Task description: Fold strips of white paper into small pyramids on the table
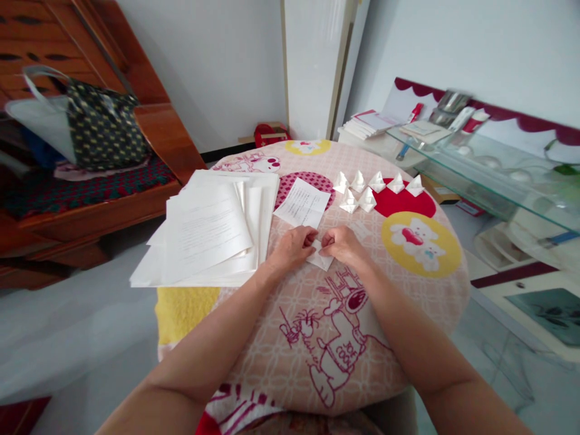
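Both of my hands meet over a small folded piece of paper (321, 261) near the middle of the round table. My left hand (295, 244) pinches its upper left side, and my right hand (341, 243) pinches the upper right. The fingertips cover the top of the fold. Just beyond lies a square sheet (302, 204) with printed lines. Several white folded paper boats (377, 182) stand in two rows toward the back right. Left of my hands rests a stack of white paper (208, 232), its top sheets printed and lying askew.
A pink patterned tablecloth (258, 338) covers the table. On the right stands a glass shelf (493, 175) with cups and small items, its edge close to the table. A wooden bench (167, 136) on the left holds a dark patterned bag (104, 127).
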